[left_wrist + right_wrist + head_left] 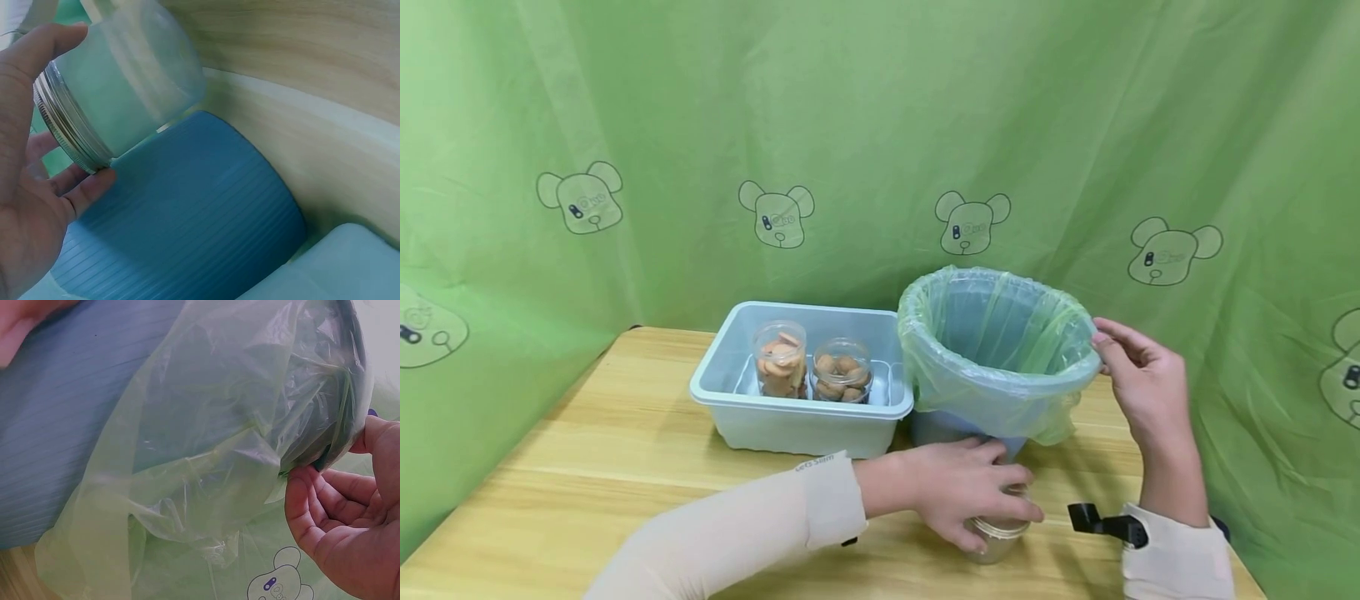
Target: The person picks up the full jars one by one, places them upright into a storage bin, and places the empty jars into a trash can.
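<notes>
My left hand (966, 492) grips a clear jar (997, 552) from above, in front of the bin. In the left wrist view, thumb and fingers are around the jar's ribbed silver lid (65, 125), and the see-through body (134, 69) points away from the palm. A blue waste bin (936, 429) stands behind it, lined with a thin green bag (1000, 400) folded over the rim. With thumb and fingers, my right hand (1150, 387) pinches the bin's rim and the bag at the right side. Loose bag film (206, 456) hangs down the bin's outside.
Left of the bin, and close against it, stands a light-blue plastic basin (801, 429). Inside are a jar of cookie-like pieces (781, 367) and a shorter jar of round brown pieces (842, 379). A green curtain (865, 108) hangs behind the wooden table (595, 475).
</notes>
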### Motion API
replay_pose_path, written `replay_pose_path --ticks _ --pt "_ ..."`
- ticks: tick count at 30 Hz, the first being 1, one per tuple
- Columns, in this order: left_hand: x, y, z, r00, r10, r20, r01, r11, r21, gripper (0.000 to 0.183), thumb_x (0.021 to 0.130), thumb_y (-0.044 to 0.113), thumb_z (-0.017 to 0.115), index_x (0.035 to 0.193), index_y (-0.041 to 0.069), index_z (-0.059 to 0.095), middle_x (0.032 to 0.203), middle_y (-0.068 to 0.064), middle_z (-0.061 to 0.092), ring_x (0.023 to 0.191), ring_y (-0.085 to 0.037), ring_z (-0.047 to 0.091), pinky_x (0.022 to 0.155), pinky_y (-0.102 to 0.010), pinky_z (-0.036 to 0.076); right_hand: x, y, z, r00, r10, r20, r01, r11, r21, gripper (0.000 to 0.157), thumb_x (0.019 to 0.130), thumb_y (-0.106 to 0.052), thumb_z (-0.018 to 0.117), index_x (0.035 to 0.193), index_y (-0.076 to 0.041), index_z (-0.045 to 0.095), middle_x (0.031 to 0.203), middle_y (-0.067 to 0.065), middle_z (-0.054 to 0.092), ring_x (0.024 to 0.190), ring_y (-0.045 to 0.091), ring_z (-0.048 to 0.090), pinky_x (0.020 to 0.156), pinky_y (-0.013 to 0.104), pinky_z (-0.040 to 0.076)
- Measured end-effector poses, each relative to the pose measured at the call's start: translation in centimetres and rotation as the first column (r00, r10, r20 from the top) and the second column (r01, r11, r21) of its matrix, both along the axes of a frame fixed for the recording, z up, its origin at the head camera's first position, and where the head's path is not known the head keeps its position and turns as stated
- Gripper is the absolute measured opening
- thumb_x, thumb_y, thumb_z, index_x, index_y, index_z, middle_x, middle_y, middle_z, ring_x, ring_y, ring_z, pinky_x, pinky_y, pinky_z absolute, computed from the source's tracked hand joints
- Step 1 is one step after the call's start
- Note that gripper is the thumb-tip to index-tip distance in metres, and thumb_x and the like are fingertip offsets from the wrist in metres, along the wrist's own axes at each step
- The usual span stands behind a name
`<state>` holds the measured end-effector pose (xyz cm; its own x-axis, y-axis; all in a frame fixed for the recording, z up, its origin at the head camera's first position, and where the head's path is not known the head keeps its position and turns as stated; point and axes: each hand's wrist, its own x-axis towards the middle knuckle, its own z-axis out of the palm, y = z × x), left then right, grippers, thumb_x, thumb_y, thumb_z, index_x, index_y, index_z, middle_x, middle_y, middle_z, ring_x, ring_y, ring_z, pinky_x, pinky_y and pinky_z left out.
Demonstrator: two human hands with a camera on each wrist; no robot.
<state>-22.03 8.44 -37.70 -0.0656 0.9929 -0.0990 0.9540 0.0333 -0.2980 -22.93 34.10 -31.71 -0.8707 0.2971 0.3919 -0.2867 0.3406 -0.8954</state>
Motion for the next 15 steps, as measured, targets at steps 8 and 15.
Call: replay_pose_path --ticks 8,15 --pt "0.5 -0.4 1.1 0.999 -0.011 -0.048 0.011 1.000 0.004 0.072 0.096 0.064 0.056 0.159 0.036 0.035 0.158 -0.001 0.037 0.113 -0.016 0.046 0.087 -0.026 0.047 0.0 0.0 0.1 1.000 0.005 0.003 -0.005 1.000 0.006 0.044 0.100 -0.025 0.069 0.136 -0.002 0.065 0.101 -0.016 0.072 0.085 0.003 0.065 0.071 0.011 0.054" --pt "1.0 -1.2 2.0 0.997 -0.026 -0.071 0.028 0.999 0.019 0.071 0.095 0.063 0.057 0.157 0.035 0.037 0.155 -0.001 0.041 0.114 -0.018 0.046 0.083 -0.026 0.047 0.0 0.1 0.0 1.000 0.008 -0.003 -0.008 1.000 0.010 0.044 0.100 -0.024 0.069 0.136 -0.001 0.064 0.100 -0.016 0.072 0.084 0.003 0.065 0.072 0.012 0.055"
